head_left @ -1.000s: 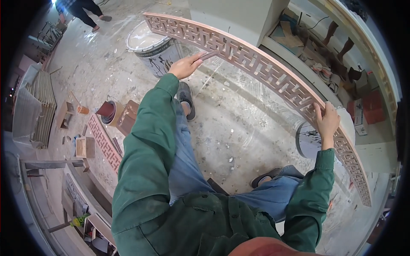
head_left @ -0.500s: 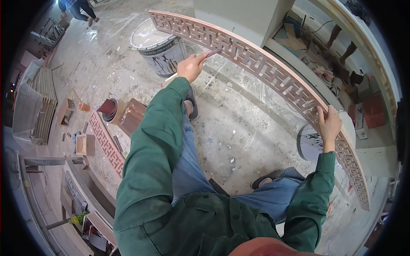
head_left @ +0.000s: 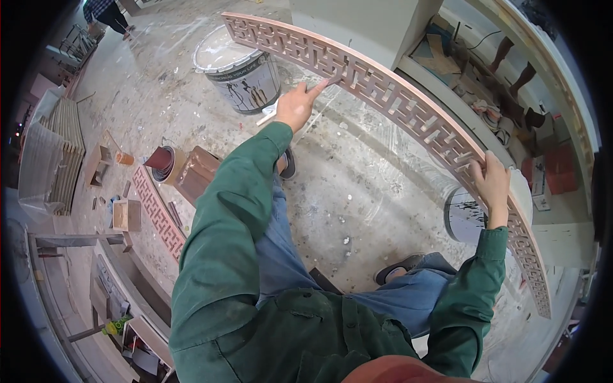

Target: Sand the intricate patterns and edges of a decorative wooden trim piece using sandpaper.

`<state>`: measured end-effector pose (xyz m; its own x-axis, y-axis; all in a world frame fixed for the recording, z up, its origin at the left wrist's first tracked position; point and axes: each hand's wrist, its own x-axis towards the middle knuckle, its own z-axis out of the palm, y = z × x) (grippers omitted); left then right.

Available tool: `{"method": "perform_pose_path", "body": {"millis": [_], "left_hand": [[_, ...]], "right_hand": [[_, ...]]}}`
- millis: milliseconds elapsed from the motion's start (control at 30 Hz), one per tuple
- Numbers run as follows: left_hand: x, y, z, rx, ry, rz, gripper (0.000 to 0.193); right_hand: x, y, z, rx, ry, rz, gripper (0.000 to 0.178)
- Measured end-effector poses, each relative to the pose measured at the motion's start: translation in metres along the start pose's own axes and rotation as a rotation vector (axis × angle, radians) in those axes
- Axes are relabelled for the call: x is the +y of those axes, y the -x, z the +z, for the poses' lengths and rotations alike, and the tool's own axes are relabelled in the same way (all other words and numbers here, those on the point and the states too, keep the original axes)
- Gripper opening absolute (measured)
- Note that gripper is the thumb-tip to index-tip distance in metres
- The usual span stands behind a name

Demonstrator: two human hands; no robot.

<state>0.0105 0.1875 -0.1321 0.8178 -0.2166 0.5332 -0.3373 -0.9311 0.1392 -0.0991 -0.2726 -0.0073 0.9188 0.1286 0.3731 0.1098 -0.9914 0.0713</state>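
Observation:
A long reddish-brown fretwork lattice strip (head_left: 396,102) arcs across the upper right of the head view. It rests on two paint buckets, one at the upper middle (head_left: 239,67) and one at the right (head_left: 465,216). My left hand (head_left: 299,105) presses a small thin tool against the strip's near edge. My right hand (head_left: 491,182) clasps the strip farther along, fingers curled over its top. Both arms wear green sleeves.
A second lattice strip (head_left: 156,214) lies on the dusty concrete floor at left, beside a dark red can (head_left: 163,163) and small wooden boxes. Stacked panels (head_left: 60,150) sit at far left. Another person (head_left: 105,11) stands at the top left. Shelves with clutter run along the right.
The view has shifted slightly, so the bucket and strip sit lower in the picture. My left hand has slid a little along the strip's edge. My right hand keeps its hold.

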Motion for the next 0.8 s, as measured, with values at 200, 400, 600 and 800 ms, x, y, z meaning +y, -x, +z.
{"method": "perform_pose_path", "body": {"millis": [200,400,600,800], "left_hand": [[-0.009,-0.013,0.003,-0.032,0.007,-0.136,0.058],[0.030,-0.009,0.005,-0.112,0.053,-0.098,0.054],[-0.002,-0.022,-0.001,-0.087,0.026,-0.221,0.044],[0.033,-0.016,0.006,-0.118,0.125,-0.161,0.038]], "right_hand": [[-0.027,-0.019,0.002,-0.009,-0.045,-0.076,0.042],[-0.030,-0.042,0.000,-0.218,-0.100,0.024,0.045],[-0.036,-0.039,0.000,-0.129,-0.141,-0.005,0.044],[-0.027,-0.041,0.001,-0.151,-0.106,0.013,0.044]]}}
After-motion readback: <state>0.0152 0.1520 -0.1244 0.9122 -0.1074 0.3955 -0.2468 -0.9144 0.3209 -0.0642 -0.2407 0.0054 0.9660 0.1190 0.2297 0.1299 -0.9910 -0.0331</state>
